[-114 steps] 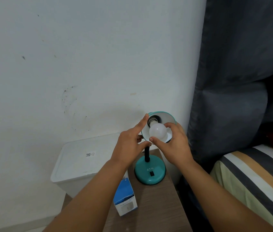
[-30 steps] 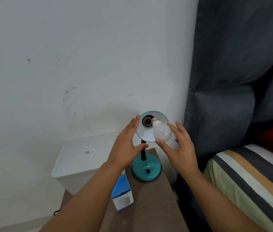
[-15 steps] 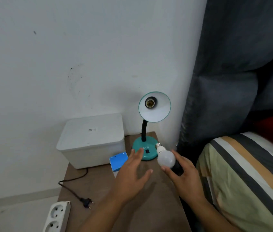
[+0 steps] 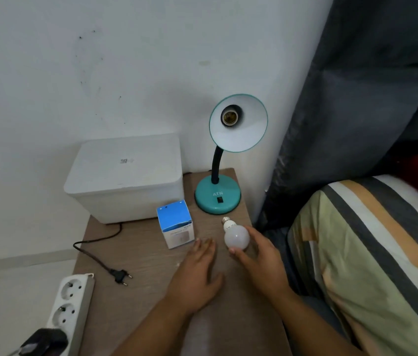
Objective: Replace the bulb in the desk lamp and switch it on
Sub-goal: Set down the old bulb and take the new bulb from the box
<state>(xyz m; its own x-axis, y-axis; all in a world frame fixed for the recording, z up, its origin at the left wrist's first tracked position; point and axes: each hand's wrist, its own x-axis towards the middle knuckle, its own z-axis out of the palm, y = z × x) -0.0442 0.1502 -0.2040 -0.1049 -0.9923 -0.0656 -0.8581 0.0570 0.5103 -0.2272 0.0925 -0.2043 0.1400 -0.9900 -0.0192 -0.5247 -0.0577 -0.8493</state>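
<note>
A teal desk lamp (image 4: 217, 197) stands at the back of the wooden bedside table (image 4: 151, 258). Its shade (image 4: 244, 134) faces me and the socket (image 4: 229, 116) inside is bare. My right hand (image 4: 259, 258) holds a white bulb (image 4: 236, 236) low over the table in front of the lamp base, screw cap pointing toward the lamp. My left hand (image 4: 197, 273) hovers flat and open just left of it, holding nothing. A blue and white bulb box (image 4: 176, 223) stands beside the left fingertips.
A white lidded box (image 4: 125, 176) sits at the back left. The lamp's black cord and unplugged plug (image 4: 120, 274) lie on the table's left side. A white power strip (image 4: 70, 309) sits at the left edge. A striped bed (image 4: 372, 253) borders the right.
The bulb has come out of the lamp socket. Both hands have dropped from the shade down to the table, the right one carrying the bulb. The view has tilted downward.
</note>
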